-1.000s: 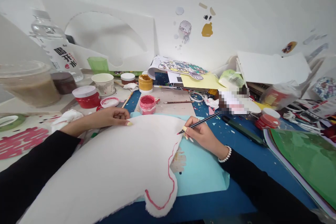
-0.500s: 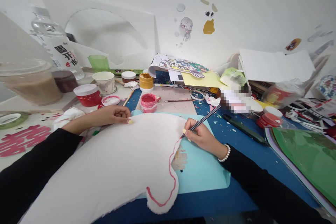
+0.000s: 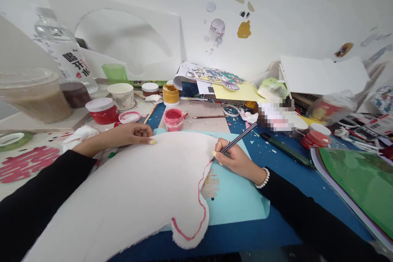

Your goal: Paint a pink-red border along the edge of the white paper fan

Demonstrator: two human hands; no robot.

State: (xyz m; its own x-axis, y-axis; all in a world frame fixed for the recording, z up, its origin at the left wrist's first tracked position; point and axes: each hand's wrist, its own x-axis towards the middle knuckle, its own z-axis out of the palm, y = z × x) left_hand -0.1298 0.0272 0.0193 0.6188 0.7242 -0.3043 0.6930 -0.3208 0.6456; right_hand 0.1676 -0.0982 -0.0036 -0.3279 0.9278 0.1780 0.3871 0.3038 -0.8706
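A large curved white foam board point(image 3: 132, 188) with a rounded hook at one end spreads across the front of the desk. A thin, wavy pink-red line runs along its right edge. My right hand point(image 3: 235, 157) grips a dark paintbrush point(image 3: 242, 135) with a pale stripe, its tip touching the board at the upper end of that line. On the board's far edge, my left hand point(image 3: 139, 136) has its thumb on top and its fingers curled. Just beyond the board stands an uncovered jar of pink-red paint point(image 3: 173, 120).
Light blue paper point(image 3: 242, 196) lies under the board's right side. Paint jars, a paper cup point(image 3: 122, 96), a drink cup point(image 3: 33, 98) and a water bottle point(image 3: 63, 51) stand at back left. A dark green pen-like tool point(image 3: 287, 151) and green sheets point(image 3: 362, 184) lie to the right.
Hardly anything differs. The view has shifted very slightly, and the brush tip stays at the upper end of the red line. My left hand keeps its place on the board.
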